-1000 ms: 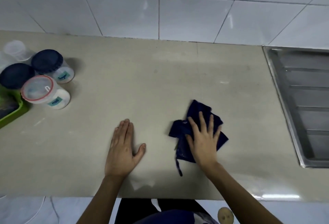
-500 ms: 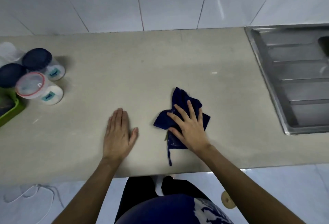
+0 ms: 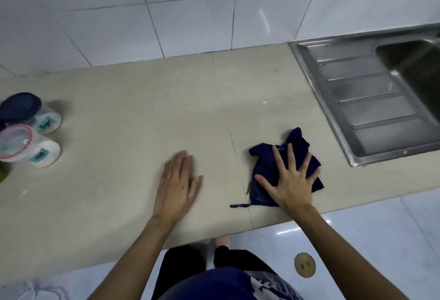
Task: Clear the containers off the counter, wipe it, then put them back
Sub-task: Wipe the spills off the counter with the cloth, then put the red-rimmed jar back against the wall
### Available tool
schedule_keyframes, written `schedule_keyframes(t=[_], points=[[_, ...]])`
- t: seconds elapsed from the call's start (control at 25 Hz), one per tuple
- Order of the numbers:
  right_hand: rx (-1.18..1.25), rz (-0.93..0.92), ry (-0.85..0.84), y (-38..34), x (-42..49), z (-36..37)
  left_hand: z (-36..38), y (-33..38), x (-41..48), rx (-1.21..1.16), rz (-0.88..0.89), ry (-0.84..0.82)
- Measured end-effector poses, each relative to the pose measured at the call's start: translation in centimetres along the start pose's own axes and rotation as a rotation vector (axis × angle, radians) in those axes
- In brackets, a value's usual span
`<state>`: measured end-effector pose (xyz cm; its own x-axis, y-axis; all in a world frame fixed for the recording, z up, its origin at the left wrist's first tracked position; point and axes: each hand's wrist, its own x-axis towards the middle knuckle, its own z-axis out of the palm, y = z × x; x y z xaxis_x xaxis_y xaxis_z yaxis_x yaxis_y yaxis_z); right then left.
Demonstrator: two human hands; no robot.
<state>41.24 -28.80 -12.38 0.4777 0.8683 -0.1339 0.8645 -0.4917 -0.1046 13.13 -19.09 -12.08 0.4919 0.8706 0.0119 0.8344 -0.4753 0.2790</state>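
My right hand (image 3: 291,180) presses flat, fingers spread, on a crumpled dark blue cloth (image 3: 264,160) near the front edge of the beige counter (image 3: 142,109). A loose thread trails from the cloth to the left. To the left of the cloth, my left hand (image 3: 177,185) lies flat on the counter and holds nothing. At the far left stand two clear containers with white contents: one with a dark blue lid (image 3: 23,109) and one with a red-rimmed lid (image 3: 26,147). Both are well apart from my hands.
A steel sink (image 3: 371,99) with a ribbed drainboard adjoins the counter on the right, its basin at the far right. White wall tiles rise behind. A green object (image 3: 2,173) shows at the left edge. Below the counter edge lie the tiled floor and a round drain (image 3: 304,264).
My right hand has slid the cloth to the right, closer to the sink. My left hand stays flat on the counter. The view has shifted right, showing more of the sink.
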Motion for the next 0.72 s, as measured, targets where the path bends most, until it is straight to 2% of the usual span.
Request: schedule_keyframes(t=[0.16, 0.32, 0.48, 0.72], points=[[-0.068, 0.006, -0.024, -0.1, 0.1, 0.1, 0.7, 1.0, 0.2, 0.004, -0.007, -0.016], [-0.059, -0.066, 0.080, 1.0, -0.6, 0.2, 0.3, 0.2, -0.1, -0.008, 0.001, -0.015], [0.076, -0.426, 0.122, -6.4, -0.2, 0.6, -1.1, -4.9, -2.3, -0.010, -0.136, 0.019], [0.192, -0.828, -0.018, -21.0, 0.0, 1.5, -3.9, -13.3, -6.5, -0.010, -0.371, 0.090]])
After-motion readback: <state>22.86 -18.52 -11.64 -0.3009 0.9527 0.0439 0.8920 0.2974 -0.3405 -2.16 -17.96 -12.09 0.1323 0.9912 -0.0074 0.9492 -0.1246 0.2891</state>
